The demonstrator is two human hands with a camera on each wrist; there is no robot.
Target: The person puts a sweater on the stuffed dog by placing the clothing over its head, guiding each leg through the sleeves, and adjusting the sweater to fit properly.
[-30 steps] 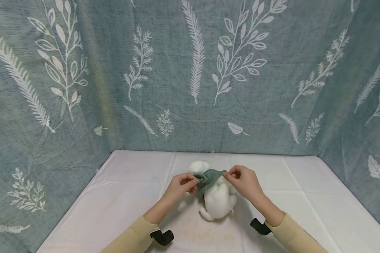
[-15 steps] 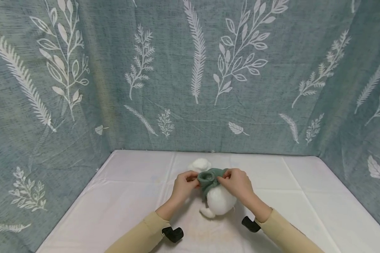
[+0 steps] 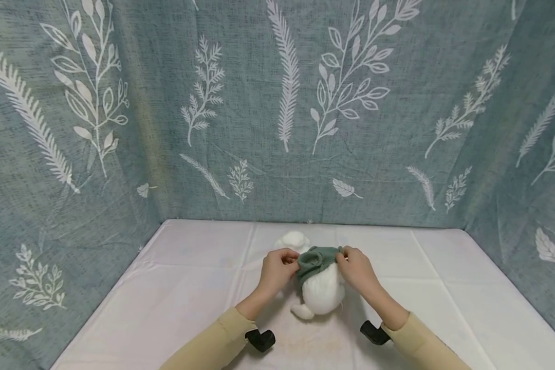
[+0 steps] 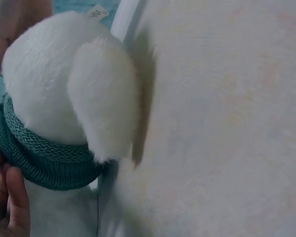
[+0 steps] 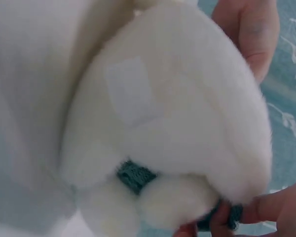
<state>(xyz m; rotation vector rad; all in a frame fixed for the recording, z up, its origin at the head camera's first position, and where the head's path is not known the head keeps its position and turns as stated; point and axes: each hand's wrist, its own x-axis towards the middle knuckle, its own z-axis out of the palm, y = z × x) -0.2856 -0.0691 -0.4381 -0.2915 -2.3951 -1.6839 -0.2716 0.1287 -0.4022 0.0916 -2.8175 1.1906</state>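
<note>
A white plush toy (image 3: 322, 295) lies on the table with its round end toward me. A green knitted garment (image 3: 320, 255) is bunched around it; its rolled opening faces up. My left hand (image 3: 276, 271) pinches the garment's left edge beside that opening. At the right end, my right hand (image 3: 358, 270) holds a corner of the knit between thumb and fingers. In the left wrist view the knit band (image 4: 54, 165) wraps the plush body below a furry limb (image 4: 106, 98). In the right wrist view, a bit of green knit (image 5: 134, 176) shows between the plush limbs.
The toy stands on a white-covered table (image 3: 203, 288) with crease lines. Blue-green leaf-print curtains (image 3: 250, 103) enclose the back and both sides. Black wrist-worn devices (image 3: 260, 340) hang under both sleeves. A small white tag (image 4: 97, 12) sticks out of the plush.
My left hand has moved right along with the garment's left edge. My right hand moved inward over the knit, then back out to its right corner. The rolled opening has spread and shifted right.
</note>
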